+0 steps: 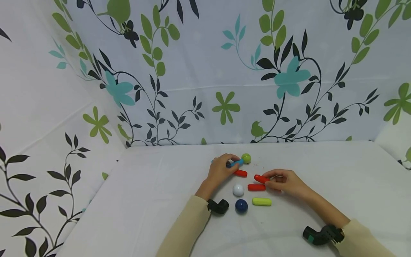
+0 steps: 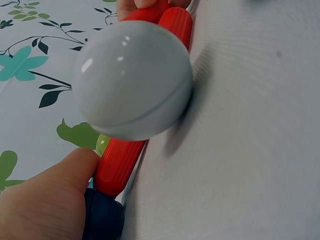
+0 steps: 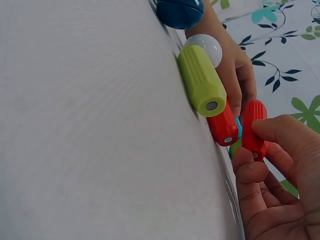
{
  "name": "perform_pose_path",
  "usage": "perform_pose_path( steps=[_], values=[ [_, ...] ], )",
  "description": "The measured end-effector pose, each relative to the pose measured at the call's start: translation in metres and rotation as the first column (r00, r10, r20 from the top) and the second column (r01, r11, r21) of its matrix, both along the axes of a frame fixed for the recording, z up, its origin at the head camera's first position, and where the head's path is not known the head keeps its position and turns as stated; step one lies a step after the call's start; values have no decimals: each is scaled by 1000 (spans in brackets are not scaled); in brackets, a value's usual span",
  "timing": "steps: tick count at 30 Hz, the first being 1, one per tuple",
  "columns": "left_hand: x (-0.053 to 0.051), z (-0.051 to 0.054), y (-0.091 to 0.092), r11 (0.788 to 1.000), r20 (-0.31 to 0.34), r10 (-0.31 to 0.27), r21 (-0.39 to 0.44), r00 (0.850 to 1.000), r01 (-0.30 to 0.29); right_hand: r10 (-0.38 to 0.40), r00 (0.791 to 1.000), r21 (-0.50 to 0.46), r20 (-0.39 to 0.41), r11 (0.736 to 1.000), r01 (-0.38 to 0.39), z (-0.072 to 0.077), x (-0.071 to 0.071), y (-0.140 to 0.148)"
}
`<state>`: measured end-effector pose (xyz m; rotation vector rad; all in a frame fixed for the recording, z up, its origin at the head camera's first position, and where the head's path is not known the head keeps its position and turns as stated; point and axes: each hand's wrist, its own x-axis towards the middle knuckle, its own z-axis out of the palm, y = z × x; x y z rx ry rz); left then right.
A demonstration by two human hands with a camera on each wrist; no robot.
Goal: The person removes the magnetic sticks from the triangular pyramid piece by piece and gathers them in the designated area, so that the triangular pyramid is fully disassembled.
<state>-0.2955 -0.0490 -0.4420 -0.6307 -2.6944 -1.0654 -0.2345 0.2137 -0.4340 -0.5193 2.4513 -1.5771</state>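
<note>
My left hand (image 1: 221, 167) holds a light blue rod (image 1: 237, 163), whose far end meets a lime green ball (image 1: 246, 158). A dark blue ball (image 2: 102, 217) shows beside the left thumb in the left wrist view, partly hidden. Just below that hand lies a red rod (image 1: 240, 173). Between thumb and fingers, my right hand (image 1: 287, 182) pinches another red rod (image 3: 254, 131), with a small grey disc in its end. A third red rod (image 1: 256, 187) lies on the table, close to the pinched one.
Nearer the body are a white ball (image 1: 238, 190), a navy ball (image 1: 241, 206) and a yellow-green rod (image 1: 261, 201). All rest on the white-covered table (image 1: 144, 200). Patterned cloth (image 1: 192, 71) hangs behind the table and along its left side.
</note>
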Motion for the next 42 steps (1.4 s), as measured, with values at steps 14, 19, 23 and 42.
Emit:
perform_pose_path(
  steps=[14, 19, 23, 42],
  values=[
    [0, 0, 0, 1000, 2, 8, -7, 1000, -8, 173, 985, -80, -17, 981, -174, -5, 17, 10],
    [0, 1, 0, 1000, 4, 0, 6, 1000, 0, 251, 967, -114, -35, 961, -253, -5, 20, 10],
    [0, 1, 0, 1000, 13, -1, 10, 1000, 1, 306, 950, -139, -69, 940, -313, -4, 22, 11],
    [-1, -1, -1, 1000, 11, -6, 4, 1000, 5, 585, 807, -205, -80, 783, -587, -9, 22, 15]
  ],
)
